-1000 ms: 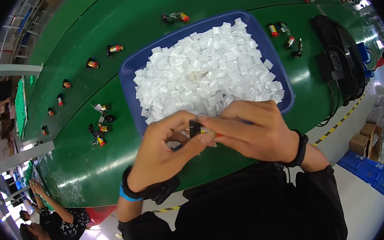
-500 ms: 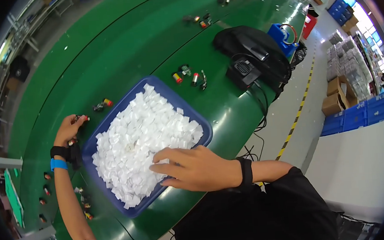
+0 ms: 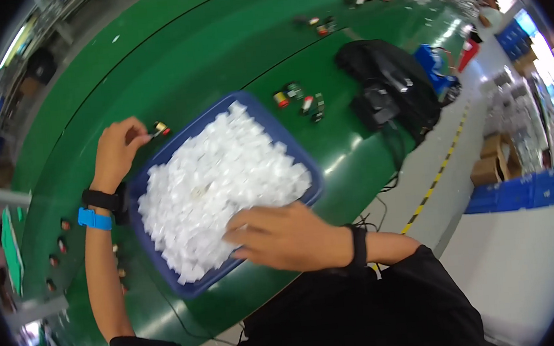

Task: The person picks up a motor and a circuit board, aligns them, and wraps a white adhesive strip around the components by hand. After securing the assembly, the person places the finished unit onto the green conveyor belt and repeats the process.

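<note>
My left hand (image 3: 117, 151), with black and blue wristbands, reaches past the far left side of a blue tray (image 3: 139, 234). Its thumb and forefinger are pinched at the dark end of a small part with a red and yellow barrel (image 3: 162, 127), lying on the green table. Small shiny white squares (image 3: 218, 178) are heaped in the tray. My right hand (image 3: 289, 236) is over the near right rim, its bent fingers apart and the tips at the heap. Motion blur hides whether a square touches them.
Similar small parts (image 3: 307, 104) lie beyond the tray, with others (image 3: 62, 243) at the left. A black bag (image 3: 388, 84) and a black boxy device (image 3: 376, 106) with cables stand at the right. Behind them is a blue bin (image 3: 432, 67). A person (image 3: 488, 13) is far right.
My left hand has moved away from me, from a red-ended part to the red and yellow one. My right hand has lowered slightly, its fingers more bent. The whole view has shifted.
</note>
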`<state>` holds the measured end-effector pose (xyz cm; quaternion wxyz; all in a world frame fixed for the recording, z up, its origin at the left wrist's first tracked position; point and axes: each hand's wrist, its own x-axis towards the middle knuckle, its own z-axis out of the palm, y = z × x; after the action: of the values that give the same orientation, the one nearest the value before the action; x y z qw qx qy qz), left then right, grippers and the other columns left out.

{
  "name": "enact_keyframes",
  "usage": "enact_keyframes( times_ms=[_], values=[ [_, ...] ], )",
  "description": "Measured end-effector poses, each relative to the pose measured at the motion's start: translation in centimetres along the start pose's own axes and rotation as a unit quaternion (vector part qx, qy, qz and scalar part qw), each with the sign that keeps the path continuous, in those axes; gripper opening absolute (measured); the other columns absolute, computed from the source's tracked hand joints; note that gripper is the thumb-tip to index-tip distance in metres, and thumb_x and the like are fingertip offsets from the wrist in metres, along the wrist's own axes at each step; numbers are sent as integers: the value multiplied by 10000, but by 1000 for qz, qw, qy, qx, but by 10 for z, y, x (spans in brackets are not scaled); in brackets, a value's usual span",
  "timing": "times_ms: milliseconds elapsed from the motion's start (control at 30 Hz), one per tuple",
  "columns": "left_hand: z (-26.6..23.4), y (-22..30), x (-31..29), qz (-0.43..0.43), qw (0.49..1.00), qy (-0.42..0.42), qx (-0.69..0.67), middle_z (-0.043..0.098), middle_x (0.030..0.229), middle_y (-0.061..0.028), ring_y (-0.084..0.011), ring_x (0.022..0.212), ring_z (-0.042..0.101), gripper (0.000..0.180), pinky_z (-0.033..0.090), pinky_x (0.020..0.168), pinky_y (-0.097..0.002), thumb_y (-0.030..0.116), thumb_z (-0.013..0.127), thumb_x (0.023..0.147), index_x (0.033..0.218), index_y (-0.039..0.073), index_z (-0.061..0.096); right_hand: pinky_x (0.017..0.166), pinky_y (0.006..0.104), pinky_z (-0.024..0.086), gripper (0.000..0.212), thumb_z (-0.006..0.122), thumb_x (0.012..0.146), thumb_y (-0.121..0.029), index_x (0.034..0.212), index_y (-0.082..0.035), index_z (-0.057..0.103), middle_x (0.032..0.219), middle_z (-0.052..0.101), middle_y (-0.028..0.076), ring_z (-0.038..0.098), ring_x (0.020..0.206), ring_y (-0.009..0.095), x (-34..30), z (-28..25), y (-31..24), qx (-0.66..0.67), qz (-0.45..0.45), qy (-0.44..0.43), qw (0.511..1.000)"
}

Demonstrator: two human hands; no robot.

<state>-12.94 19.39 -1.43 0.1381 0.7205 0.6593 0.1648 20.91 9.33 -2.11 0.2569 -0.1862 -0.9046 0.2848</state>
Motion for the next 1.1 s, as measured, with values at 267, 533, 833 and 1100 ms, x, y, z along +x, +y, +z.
enact_keyframes(
  times_ms=[267,533,833,1100],
  values=[
    [2,111,-115,-11,979,74,-188,606,858,-56,-218,775,598,124,484,626,-302,65,731,818,899,56,639,509,249,492,339,793,776,-80,1087,-62,658,907,673,74,659,651,174,29,-8,5,65,126,98,985],
    [29,140,-164,-66,954,139,-257,582,937,-113,-184,774,610,159,504,664,-295,14,762,788,897,32,647,506,256,498,251,773,756,-22,988,-41,678,861,674,65,654,628,165,27,18,14,41,22,45,998],
    [35,120,-170,-196,796,10,-573,617,919,-87,-145,764,625,212,534,637,-261,142,649,951,1121,37,581,547,268,535,229,755,683,11,900,-26,691,885,656,85,675,672,208,23,3,3,-71,-99,95,988],
    [49,135,-172,-174,866,-63,-465,615,744,-62,-121,645,605,189,484,573,-244,158,608,977,1108,34,549,551,265,536,176,755,768,-8,927,-18,679,931,648,83,671,736,222,21,6,13,24,37,14,999]
  ],
)
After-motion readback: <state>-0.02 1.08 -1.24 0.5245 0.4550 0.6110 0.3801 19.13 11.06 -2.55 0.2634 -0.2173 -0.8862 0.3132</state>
